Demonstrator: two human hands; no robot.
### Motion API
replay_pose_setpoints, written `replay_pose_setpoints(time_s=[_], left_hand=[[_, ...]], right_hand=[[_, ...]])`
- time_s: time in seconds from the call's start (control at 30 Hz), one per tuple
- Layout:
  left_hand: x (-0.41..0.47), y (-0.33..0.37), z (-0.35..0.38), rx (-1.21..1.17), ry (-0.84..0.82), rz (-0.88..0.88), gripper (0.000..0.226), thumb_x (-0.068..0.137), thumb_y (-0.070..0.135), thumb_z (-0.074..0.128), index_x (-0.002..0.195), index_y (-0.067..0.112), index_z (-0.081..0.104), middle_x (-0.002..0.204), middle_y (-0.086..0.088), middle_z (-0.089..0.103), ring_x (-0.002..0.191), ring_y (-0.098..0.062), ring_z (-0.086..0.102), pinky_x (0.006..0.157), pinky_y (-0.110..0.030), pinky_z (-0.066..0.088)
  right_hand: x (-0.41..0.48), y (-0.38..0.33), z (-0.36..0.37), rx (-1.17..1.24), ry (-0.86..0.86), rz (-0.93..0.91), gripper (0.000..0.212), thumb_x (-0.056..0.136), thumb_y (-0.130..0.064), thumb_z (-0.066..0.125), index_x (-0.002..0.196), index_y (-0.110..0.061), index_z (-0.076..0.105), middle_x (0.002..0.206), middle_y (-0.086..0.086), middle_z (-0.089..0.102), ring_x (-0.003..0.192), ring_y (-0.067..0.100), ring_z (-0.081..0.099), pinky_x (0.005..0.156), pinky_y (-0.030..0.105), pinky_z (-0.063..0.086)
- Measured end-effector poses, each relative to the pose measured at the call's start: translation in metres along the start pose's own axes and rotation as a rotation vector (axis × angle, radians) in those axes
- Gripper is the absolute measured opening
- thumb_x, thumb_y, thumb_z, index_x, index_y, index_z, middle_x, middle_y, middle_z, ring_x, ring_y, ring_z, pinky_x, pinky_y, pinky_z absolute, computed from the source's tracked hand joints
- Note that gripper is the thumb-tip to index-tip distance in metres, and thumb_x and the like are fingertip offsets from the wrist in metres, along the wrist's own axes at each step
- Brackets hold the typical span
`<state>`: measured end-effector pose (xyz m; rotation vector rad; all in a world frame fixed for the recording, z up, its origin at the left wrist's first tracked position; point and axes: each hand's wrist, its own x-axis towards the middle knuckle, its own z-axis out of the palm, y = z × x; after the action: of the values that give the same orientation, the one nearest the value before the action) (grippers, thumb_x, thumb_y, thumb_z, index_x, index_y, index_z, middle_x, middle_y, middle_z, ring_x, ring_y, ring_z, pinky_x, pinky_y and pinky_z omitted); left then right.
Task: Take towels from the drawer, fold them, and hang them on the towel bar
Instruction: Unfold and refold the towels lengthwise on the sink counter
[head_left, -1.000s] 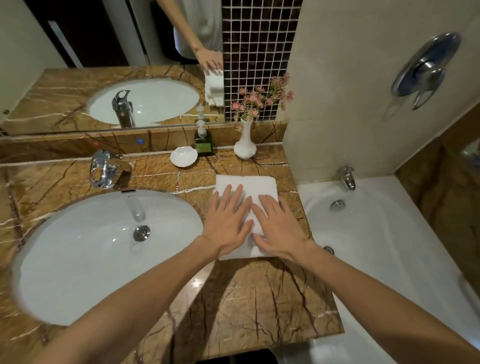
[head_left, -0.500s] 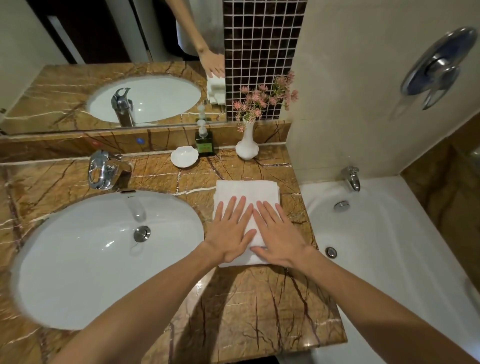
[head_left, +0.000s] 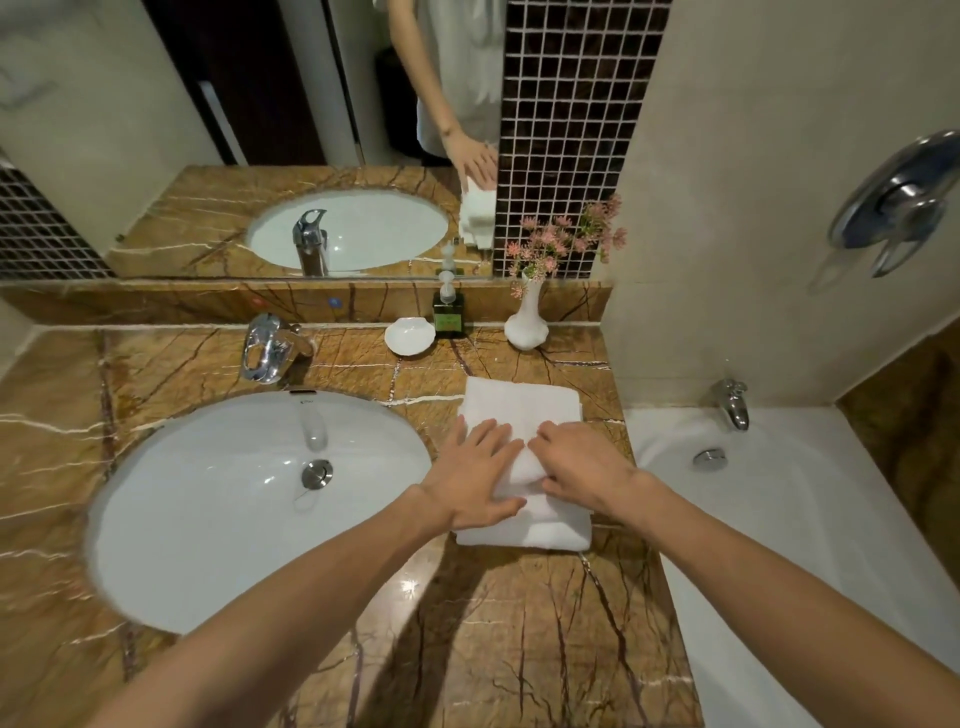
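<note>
Left grip (head_left: 475, 470), right grip (head_left: 584, 462) atop away-pointing towel (head_left: 522, 408)

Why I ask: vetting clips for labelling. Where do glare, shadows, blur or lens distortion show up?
Head view: the wide-angle lens bows the sink and bathtub rims; a glare spot shines on the countertop nearer than the towel, beside a dark shadow. Head view: the towel looks sharp; the shower control at the right edge is smeared.

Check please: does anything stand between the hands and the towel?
Nothing visible does. The left hand rests flat on the towel, and the right hand appears to pinch its fold.
</note>
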<state>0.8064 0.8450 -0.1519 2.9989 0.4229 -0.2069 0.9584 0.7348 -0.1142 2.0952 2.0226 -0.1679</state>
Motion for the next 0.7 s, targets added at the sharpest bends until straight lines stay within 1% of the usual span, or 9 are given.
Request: replay_pose_setpoints(time_s=[0.03, 0.13, 0.2, 0.27, 0.37, 0.43, 0.5, 0.57, 0.7], left_hand=[[0.000, -0.002, -0.004, -0.008, 0.009, -0.020, 0.076, 0.084, 0.060, 0.044, 0.146, 0.019, 0.026, 0.153, -0.008, 0.028, 0.141, -0.026, 0.021, 0.113, -0.051, 0.010], [0.003, -0.007, -0.019, -0.097, 0.086, -0.112, 0.059, 0.084, 0.045, 0.058, 0.136, 0.023, 0.040, 0.139, -0.001, 0.048, 0.128, -0.022, 0.041, 0.107, -0.043, 0.029], [0.005, -0.012, -0.030, -0.182, 0.146, -0.190, 0.043, 0.084, 0.031, 0.060, 0.125, 0.026, 0.051, 0.123, 0.000, 0.060, 0.114, -0.024, 0.053, 0.092, -0.038, 0.041], [0.005, -0.017, -0.039, -0.273, 0.191, -0.256, 0.033, 0.084, 0.020, 0.058, 0.117, 0.026, 0.055, 0.111, -0.002, 0.065, 0.102, -0.027, 0.059, 0.079, -0.037, 0.047], [0.004, -0.025, -0.049, -0.357, 0.264, -0.286, 0.035, 0.084, 0.014, 0.057, 0.117, 0.025, 0.057, 0.111, -0.004, 0.066, 0.101, -0.029, 0.059, 0.077, -0.037, 0.048], [0.001, -0.030, -0.054, -0.381, 0.346, -0.283, 0.039, 0.083, 0.012, 0.058, 0.120, 0.026, 0.058, 0.114, -0.003, 0.066, 0.102, -0.027, 0.059, 0.077, -0.033, 0.046], [-0.005, -0.035, -0.061, -0.388, 0.431, -0.286, 0.041, 0.080, 0.010, 0.061, 0.117, 0.029, 0.060, 0.111, 0.000, 0.067, 0.100, -0.024, 0.059, 0.071, -0.028, 0.040], [-0.014, -0.042, -0.068, -0.387, 0.505, -0.295, 0.041, 0.077, 0.010, 0.065, 0.114, 0.028, 0.063, 0.106, 0.001, 0.069, 0.097, -0.022, 0.060, 0.069, -0.026, 0.038], [-0.037, -0.064, -0.079, -0.458, 0.612, -0.368, 0.042, 0.074, 0.009, 0.069, 0.113, 0.022, 0.066, 0.108, -0.001, 0.069, 0.102, -0.021, 0.060, 0.083, -0.036, 0.048]], right_hand=[[0.001, 0.001, -0.007, 0.003, 0.011, 0.001, 0.037, 0.088, -0.035, 0.056, 0.117, -0.012, 0.055, 0.112, 0.010, 0.058, 0.097, 0.029, 0.059, 0.082, 0.039, 0.044], [0.008, 0.005, -0.024, 0.019, 0.061, 0.011, 0.028, 0.087, -0.032, 0.053, 0.108, -0.014, 0.057, 0.106, 0.008, 0.060, 0.093, 0.028, 0.060, 0.078, 0.040, 0.045], [0.014, 0.009, -0.033, 0.037, 0.119, 0.019, 0.025, 0.086, -0.032, 0.054, 0.104, -0.015, 0.058, 0.105, 0.007, 0.062, 0.091, 0.028, 0.061, 0.073, 0.037, 0.044], [0.020, 0.012, -0.042, 0.053, 0.180, 0.013, 0.023, 0.084, -0.032, 0.057, 0.100, -0.015, 0.058, 0.103, 0.006, 0.064, 0.090, 0.028, 0.061, 0.065, 0.034, 0.038], [0.028, 0.013, -0.053, 0.081, 0.256, 0.003, 0.022, 0.081, -0.033, 0.062, 0.095, -0.016, 0.059, 0.096, 0.005, 0.066, 0.084, 0.029, 0.062, 0.060, 0.031, 0.029], [0.033, 0.012, -0.062, 0.090, 0.295, -0.003, 0.019, 0.079, -0.032, 0.063, 0.091, -0.018, 0.058, 0.092, 0.004, 0.067, 0.079, 0.027, 0.061, 0.059, 0.032, 0.029], [0.039, 0.008, -0.069, 0.100, 0.331, -0.018, 0.018, 0.077, -0.032, 0.063, 0.088, -0.019, 0.057, 0.089, 0.003, 0.067, 0.075, 0.025, 0.060, 0.058, 0.032, 0.031], [0.046, 0.003, -0.075, 0.132, 0.370, -0.035, 0.017, 0.077, -0.032, 0.063, 0.088, -0.020, 0.058, 0.088, 0.002, 0.067, 0.074, 0.023, 0.059, 0.060, 0.031, 0.032], [0.064, -0.018, -0.089, 0.199, 0.431, -0.096, 0.022, 0.079, -0.034, 0.063, 0.096, -0.020, 0.062, 0.093, 0.001, 0.067, 0.081, 0.022, 0.060, 0.070, 0.035, 0.045]])
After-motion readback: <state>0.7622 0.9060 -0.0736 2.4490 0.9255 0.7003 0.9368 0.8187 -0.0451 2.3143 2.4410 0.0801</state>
